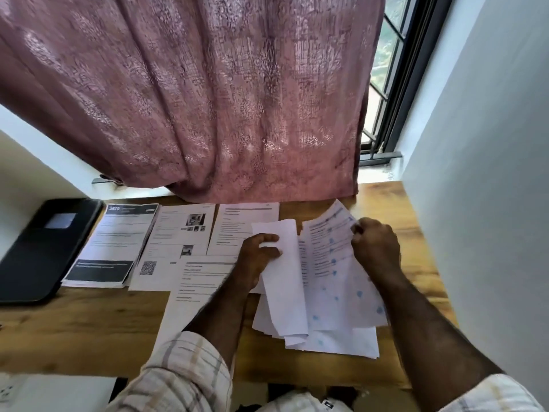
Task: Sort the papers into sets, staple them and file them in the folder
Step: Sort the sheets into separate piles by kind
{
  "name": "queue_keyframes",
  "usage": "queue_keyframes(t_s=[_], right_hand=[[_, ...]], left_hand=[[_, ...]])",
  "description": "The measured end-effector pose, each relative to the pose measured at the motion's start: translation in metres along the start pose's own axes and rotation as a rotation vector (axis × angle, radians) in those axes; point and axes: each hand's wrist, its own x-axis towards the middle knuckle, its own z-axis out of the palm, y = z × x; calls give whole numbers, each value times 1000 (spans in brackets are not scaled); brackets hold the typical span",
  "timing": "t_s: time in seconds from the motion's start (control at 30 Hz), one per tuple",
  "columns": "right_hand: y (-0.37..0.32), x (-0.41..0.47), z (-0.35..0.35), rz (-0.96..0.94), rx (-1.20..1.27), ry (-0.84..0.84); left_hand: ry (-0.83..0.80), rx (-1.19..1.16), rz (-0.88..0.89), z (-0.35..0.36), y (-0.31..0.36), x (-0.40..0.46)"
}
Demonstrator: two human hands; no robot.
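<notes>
My left hand [257, 257] grips a lifted sheet [285, 281] showing its blank back, at the middle right of the wooden desk [89, 328]. My right hand [375, 248] pinches the top edge of a printed sheet with blue dots [332, 257], on a loose pile of papers [341, 337]. To the left lie sorted papers: a stack with dark header bands [116, 245], a sheet with photos and a QR code [175, 248], a text sheet at the back [246, 224] and a text sheet nearer me [196, 292]. A black folder [41, 248] lies closed at the far left.
A pink curtain [208, 99] hangs down to the desk's back edge, just behind the papers. A white wall [490, 203] borders the desk on the right, with a barred window [389, 84] beside the curtain. A white object [53, 394] sits at the lower left.
</notes>
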Motion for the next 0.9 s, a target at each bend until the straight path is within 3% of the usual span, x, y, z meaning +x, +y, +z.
queue_keyframes(t_s=[0.13, 0.27, 0.33, 0.4, 0.47, 0.63, 0.77, 0.83, 0.9], right_hand=[[36, -5, 50, 164, 121, -117], [52, -8, 74, 205, 343, -262], [52, -8, 70, 307, 577, -313], [55, -9, 59, 497, 979, -343], [60, -13, 47, 538, 1171, -369], [56, -27, 35, 319, 1005, -559], [50, -41, 40, 253, 897, -713], [53, -43, 42, 245, 864, -733], [62, -42, 45, 245, 864, -652]], left_hand=[[-15, 35, -12, 10, 0, 0], [-85, 133, 4, 30, -4, 2], [-83, 222, 30, 42, -7, 2], [-42, 237, 23, 54, -9, 1], [-26, 227, -22, 63, -8, 0], [-3, 277, -102, 79, 2, -6], [-23, 330, 7, 84, -1, -9], [-24, 402, 46, 84, -7, -8], [5, 473, 81, 85, -11, -5]])
